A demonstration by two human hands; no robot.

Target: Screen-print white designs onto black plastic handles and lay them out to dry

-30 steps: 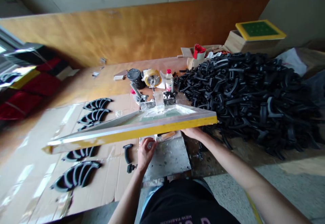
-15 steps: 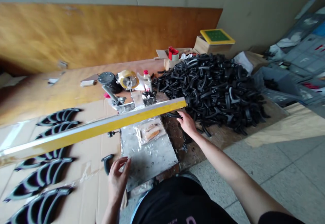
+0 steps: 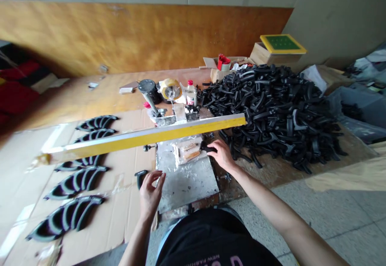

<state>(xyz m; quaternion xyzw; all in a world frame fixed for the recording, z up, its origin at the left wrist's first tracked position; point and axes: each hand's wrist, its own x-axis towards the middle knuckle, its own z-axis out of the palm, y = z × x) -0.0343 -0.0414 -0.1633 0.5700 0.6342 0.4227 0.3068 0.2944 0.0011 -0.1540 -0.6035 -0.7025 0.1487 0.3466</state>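
Note:
My right hand [image 3: 222, 155] is at the right edge of the grey metal plate [image 3: 193, 183], its fingers closed on a dark piece that looks like one of the black curved plastic parts; most of it is hidden. At the plate's left edge, my left hand [image 3: 150, 191] hovers with fingers curled but apart, holding nothing. Just beyond it a single black curved part [image 3: 140, 177] lies on the cardboard. On the plate rests a clear-wrapped block with light wooden pieces [image 3: 190, 150]. A long yellow bar [image 3: 144, 140] spans above the plate. To the right rises a heap of black parts [image 3: 271, 113].
Several rows of nested black parts [image 3: 68, 219] lie on the cardboard [image 3: 116, 213] at left. Behind the bar stand a black canister [image 3: 150, 90], a tape roll [image 3: 171, 90] and a red-capped bottle [image 3: 190, 93]. A grey bin [image 3: 366, 99] sits far right.
My view has swung left, shifting the scene rightward. My right hand has come away from the heap toward the plate with the dark piece. My left hand stays by the plate's left edge.

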